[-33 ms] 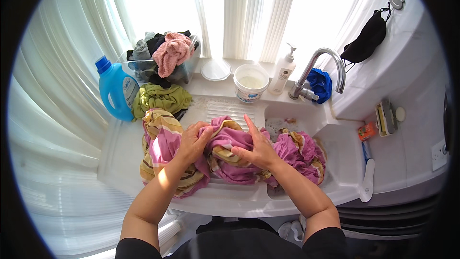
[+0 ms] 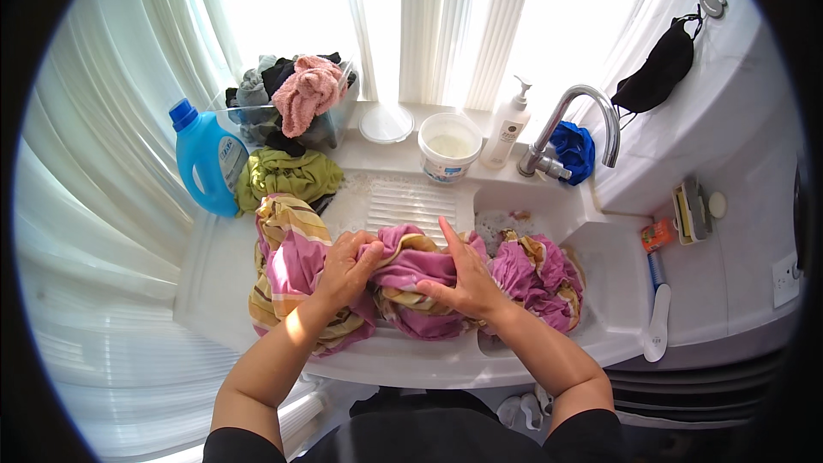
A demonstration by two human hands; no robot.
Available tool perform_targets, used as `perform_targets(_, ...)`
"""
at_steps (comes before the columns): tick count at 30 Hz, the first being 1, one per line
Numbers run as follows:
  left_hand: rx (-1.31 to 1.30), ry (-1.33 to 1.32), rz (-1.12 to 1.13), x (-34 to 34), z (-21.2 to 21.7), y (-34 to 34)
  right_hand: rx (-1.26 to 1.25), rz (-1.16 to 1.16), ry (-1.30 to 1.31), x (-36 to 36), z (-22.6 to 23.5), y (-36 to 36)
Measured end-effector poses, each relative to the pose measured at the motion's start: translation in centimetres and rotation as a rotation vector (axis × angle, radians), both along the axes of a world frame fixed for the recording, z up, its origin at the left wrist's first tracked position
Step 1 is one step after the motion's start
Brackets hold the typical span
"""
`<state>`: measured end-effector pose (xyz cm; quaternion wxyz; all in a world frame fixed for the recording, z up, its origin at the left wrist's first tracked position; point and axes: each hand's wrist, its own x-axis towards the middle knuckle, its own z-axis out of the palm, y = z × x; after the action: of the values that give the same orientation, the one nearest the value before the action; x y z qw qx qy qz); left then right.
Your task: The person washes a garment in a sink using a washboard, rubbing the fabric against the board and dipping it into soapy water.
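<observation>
A wet-looking pink cloth with yellow and brown stripes (image 2: 418,267), perhaps a sheet, lies bunched across the washboard sink (image 2: 214,279). My left hand (image 2: 346,271) has its fingers closed over the middle bunch, thumb pointing to the right. On the same bunch's right side rests my right hand (image 2: 471,281), thumb and forefinger spread around the folds; its other fingers are partly hidden. One end of the cloth spreads left of my hands. The other end lies crumpled in the basin at the right. Ridges of the washboard (image 2: 413,203) show just beyond the bunch.
Along the back stand a blue detergent bottle (image 2: 206,163), a green cloth (image 2: 291,176), a clear bin of clothes (image 2: 309,99), a white tub (image 2: 449,147), a pump bottle (image 2: 507,127) and a curved faucet (image 2: 610,124). A brush (image 2: 657,317) lies on the right edge.
Both hands and the middle bunch of cloth have shifted slightly toward me. The other things stay where they were.
</observation>
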<state>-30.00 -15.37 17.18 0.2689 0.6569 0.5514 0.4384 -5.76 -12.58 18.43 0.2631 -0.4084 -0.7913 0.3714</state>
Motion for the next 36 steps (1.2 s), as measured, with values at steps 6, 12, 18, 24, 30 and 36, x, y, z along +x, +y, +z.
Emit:
perform_targets(6,0.242,0.486,0.061,3.6,-6.3,1.6,0.544,-0.074,-0.253,-3.3,-6.9,-0.9)
perform_targets(12,0.196,0.661,0.074,0.7,-6.2,9.8,-0.146,-0.276,-0.644,-5.5,-2.9,6.7)
perform_targets(18,0.334,0.416,-0.194,3.5,-1.5,-2.7,0.231,0.178,-0.514,2.3,-1.9,-2.5)
perform_targets(24,0.144,0.515,0.099,5.2,-5.8,2.6,0.197,0.003,-0.514,-2.0,-6.5,2.3)
perform_targets(30,-0.162,0.493,0.253,4.8,-3.4,7.7,-0.001,-0.152,-0.102,-1.9,-7.0,6.5)
perform_targets(36,0.539,0.394,-0.210,3.4,-1.8,-5.1,0.617,-0.061,-0.022,2.3,-4.5,-5.9)
